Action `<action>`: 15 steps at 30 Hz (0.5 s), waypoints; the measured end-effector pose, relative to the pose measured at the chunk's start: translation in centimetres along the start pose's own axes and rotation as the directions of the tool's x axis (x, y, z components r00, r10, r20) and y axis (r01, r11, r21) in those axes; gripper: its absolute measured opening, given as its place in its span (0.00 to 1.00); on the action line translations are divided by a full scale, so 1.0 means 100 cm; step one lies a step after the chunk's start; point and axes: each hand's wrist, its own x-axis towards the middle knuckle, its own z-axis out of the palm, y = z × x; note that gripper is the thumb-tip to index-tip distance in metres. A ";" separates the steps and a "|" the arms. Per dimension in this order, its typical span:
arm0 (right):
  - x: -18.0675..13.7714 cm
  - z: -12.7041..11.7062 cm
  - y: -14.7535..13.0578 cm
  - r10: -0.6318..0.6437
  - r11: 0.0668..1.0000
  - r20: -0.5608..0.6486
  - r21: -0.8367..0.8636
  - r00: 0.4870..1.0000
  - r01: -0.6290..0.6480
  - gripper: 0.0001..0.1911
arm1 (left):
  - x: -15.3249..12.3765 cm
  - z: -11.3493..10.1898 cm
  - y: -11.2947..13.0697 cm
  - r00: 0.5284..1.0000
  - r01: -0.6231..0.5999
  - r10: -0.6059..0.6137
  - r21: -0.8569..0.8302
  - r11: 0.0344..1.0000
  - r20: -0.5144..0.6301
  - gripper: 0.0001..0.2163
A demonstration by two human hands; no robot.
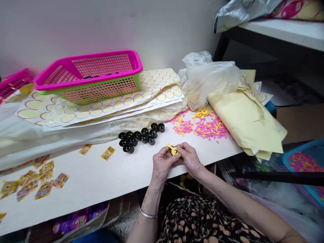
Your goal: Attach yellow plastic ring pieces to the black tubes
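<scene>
My left hand (162,162) and my right hand (189,158) meet at the front edge of the white table (101,175). Together they pinch a small yellow plastic piece (173,150) with a short handle-like end. Both hands have their fingers curled around it. Just beyond the hands lies a cluster of small black caps (140,136). Farther right is a spread of pink and yellow beads (205,128) with a few yellow rings (202,112) among them.
A pink and green basket (91,76) rests on sheets of round stickers (113,101). A clear plastic bag (207,76) and yellow paper sheets (245,121) lie at the right. Small yellow packets (32,179) are scattered at the left. A blue tray of beads (306,165) sits lower right.
</scene>
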 end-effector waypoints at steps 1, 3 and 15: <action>-0.004 0.000 -0.003 0.009 0.999 -0.002 0.052 1.000 -0.009 0.16 | -0.003 0.000 -0.001 0.999 -0.027 0.026 0.000 1.000 0.024 0.20; -0.015 0.001 -0.009 0.052 0.988 0.014 0.143 0.999 -0.054 0.17 | -0.009 0.001 -0.002 0.996 -0.089 0.089 0.037 0.995 0.013 0.20; -0.048 -0.045 -0.031 0.159 0.950 0.402 0.184 0.901 -0.250 0.20 | -0.043 0.004 0.006 0.869 -0.335 0.286 0.056 0.940 0.404 0.24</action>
